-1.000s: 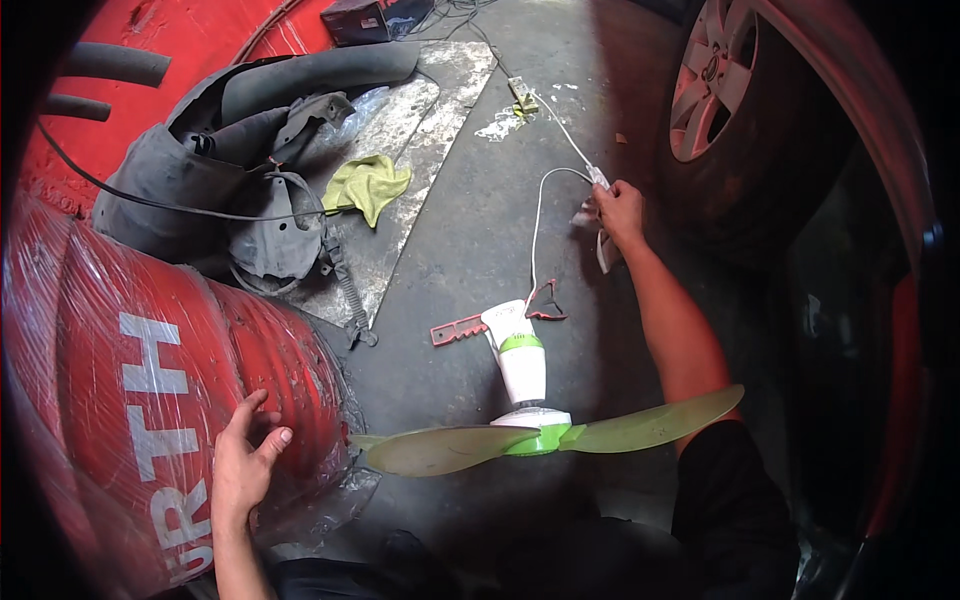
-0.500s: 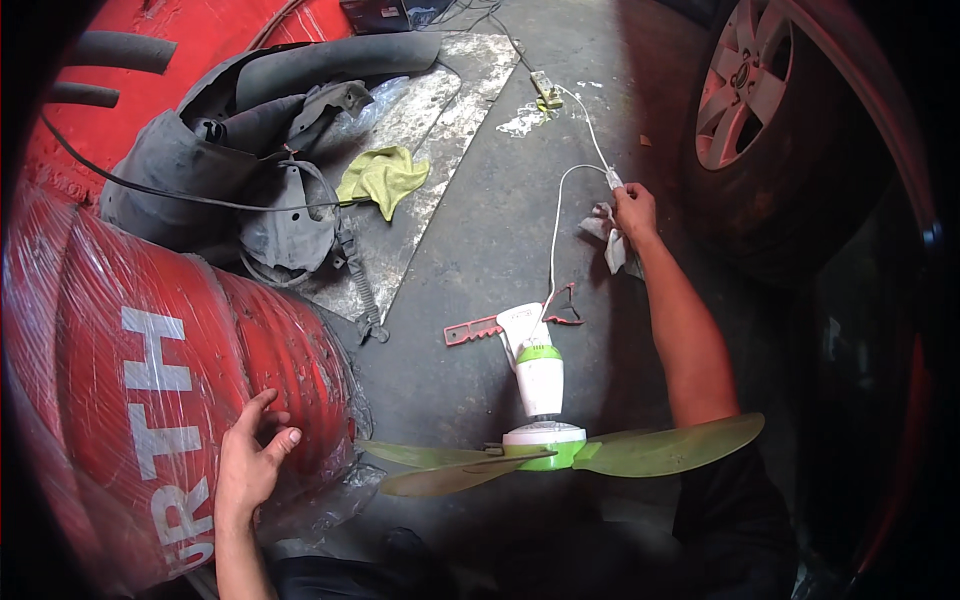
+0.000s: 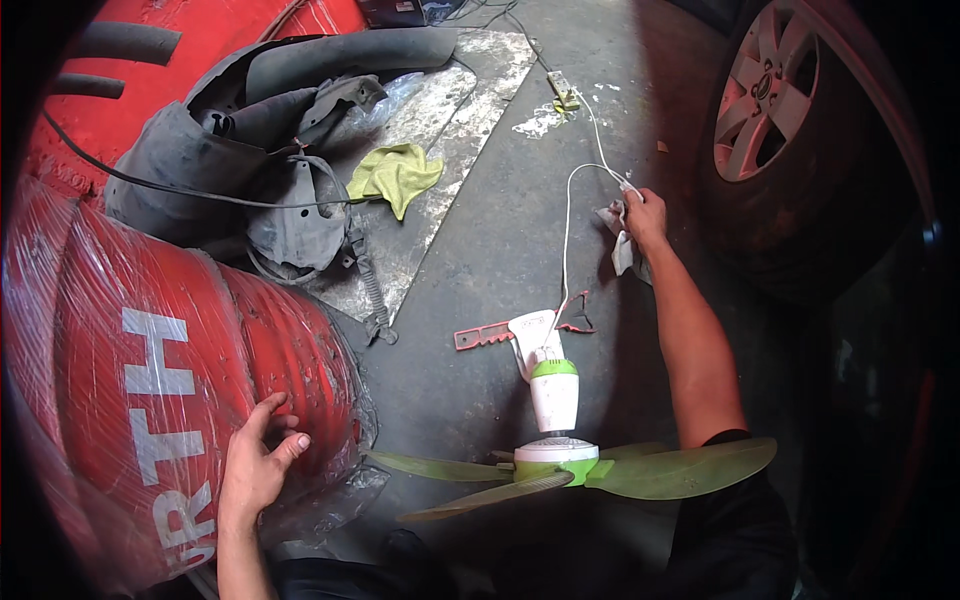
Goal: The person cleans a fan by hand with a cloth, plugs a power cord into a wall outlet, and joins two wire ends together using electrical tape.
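Observation:
My right hand point(image 3: 645, 218) is closed on a white cord connector point(image 3: 627, 189), with crumpled grey material point(image 3: 620, 240) beside it. My left hand point(image 3: 263, 460) has bent fingers held apart, beside or against the plastic-wrapped red drum point(image 3: 170, 400). Between my arms is a white-and-green fan point(image 3: 554, 396) with translucent green blades point(image 3: 680, 468). A white cord runs from it toward my right hand, and a red notched bracket point(image 3: 483, 335) lies behind its white mount.
At upper left, black molded car parts point(image 3: 205, 175), hoses and a yellow-green cloth point(image 3: 390, 178) lie on a worn board point(image 3: 500, 70). A small power strip point(image 3: 562, 90) with cords sits farther back. A car wheel point(image 3: 765, 100) stands on the right.
The view has shifted, so most things sit farther right. The fan's blades have turned slightly and appear lower. My right hand stays on the connector; my left hand has barely moved.

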A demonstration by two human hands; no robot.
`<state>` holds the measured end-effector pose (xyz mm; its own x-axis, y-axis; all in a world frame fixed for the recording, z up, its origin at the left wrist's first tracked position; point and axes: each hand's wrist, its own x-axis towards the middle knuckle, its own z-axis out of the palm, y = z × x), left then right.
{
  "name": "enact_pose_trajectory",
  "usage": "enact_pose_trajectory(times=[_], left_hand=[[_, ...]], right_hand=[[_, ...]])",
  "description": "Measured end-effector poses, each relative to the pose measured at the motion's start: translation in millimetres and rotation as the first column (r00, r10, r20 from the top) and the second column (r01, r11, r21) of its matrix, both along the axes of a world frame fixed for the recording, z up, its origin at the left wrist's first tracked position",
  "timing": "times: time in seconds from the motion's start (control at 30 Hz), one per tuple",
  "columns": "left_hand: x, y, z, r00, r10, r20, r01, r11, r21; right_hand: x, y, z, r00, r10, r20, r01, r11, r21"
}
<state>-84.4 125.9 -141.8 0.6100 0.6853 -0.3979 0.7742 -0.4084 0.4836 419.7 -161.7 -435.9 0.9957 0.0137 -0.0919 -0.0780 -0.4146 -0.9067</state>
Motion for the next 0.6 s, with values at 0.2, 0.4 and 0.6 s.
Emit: enact_pose_trajectory(times=[0.2,0.4,0.6], left_hand=[[-2.7,8.8,-19.8,0.996,-0.082,0.035,0.082,0.997,-0.003],[9.2,-9.3,-52.3,0.995,-0.092,0.033,0.094,0.994,-0.060],[-2.0,-75.4,-85.4,0.982,-0.131,-0.138,0.117,0.987,-0.109]], right_hand=[[-21.5,-18.1,-7.1,0.982,0.115,0.153,-0.078,0.970,-0.230],[-138.9,-89.7,27.7,0.964,-0.265,-0.032,0.264,0.964,-0.018],[-349.3,-236.0,50.4,0.839,-0.374,-0.396,0.471,0.863,0.182]])
